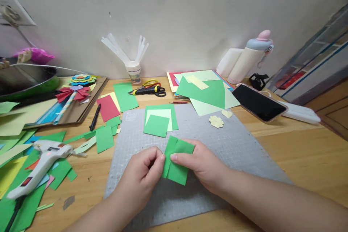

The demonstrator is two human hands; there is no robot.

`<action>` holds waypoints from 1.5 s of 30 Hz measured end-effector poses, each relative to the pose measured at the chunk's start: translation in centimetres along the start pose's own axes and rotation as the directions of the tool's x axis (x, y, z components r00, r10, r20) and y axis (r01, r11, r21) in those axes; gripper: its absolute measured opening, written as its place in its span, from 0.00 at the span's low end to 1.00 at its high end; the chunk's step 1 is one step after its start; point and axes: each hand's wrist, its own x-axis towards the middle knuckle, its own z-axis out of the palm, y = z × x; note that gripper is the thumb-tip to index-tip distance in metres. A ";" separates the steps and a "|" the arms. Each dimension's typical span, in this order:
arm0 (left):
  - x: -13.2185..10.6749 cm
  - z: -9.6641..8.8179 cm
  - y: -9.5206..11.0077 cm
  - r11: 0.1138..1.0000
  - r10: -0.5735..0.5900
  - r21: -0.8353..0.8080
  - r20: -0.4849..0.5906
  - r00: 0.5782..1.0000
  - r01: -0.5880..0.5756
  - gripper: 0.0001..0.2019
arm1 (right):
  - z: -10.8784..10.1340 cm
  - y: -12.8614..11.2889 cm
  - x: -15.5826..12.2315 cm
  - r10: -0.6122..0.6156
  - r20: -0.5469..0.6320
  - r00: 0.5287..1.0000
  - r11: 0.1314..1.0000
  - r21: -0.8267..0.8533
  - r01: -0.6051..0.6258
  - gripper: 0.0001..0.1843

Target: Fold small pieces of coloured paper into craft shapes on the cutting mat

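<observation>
A small piece of green paper (181, 172) with a crease down its left part is held up between my hands. My left hand (144, 170) pinches its left edge with thumb and finger. My right hand (202, 163) grips it from the right, thumb flat on the front and fingers behind, hidden by the sheet. Below lies a grey cutting mat (214, 203). Just beyond my hands, green paper squares (156, 126) and a pale green sheet (161, 112) overlap on the mat. A pale yellow paper flower (216, 121) and a small folded pale piece (226, 114) lie to the right.
At left, a white glue gun (40, 168) rests on green scraps. Beyond are a paper flower on a striped stem (66, 107), a black pen (95, 117), scissors (160, 91), a cup of white sticks (133, 72), stacked paper (209, 96), a phone (259, 102) and a bottle (247, 59).
</observation>
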 end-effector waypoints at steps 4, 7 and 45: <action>0.0 0.1 -0.1 0.999 -0.003 -0.037 -0.003 1.000 0.003 0.14 | -0.2 0.2 0.2 -0.012 -0.016 1.000 0.998 0.057 0.013 0.10; 0.1 0.2 -0.1 0.999 0.004 -0.050 0.011 1.000 -0.003 0.11 | -0.4 0.4 0.3 -0.004 -0.041 0.999 0.997 0.081 0.007 0.09; 0.2 -1.5 -0.1 0.729 0.521 0.554 -0.069 0.851 -0.402 0.08 | -2.6 -1.0 1.1 -0.634 0.339 0.695 0.415 -0.609 0.676 0.13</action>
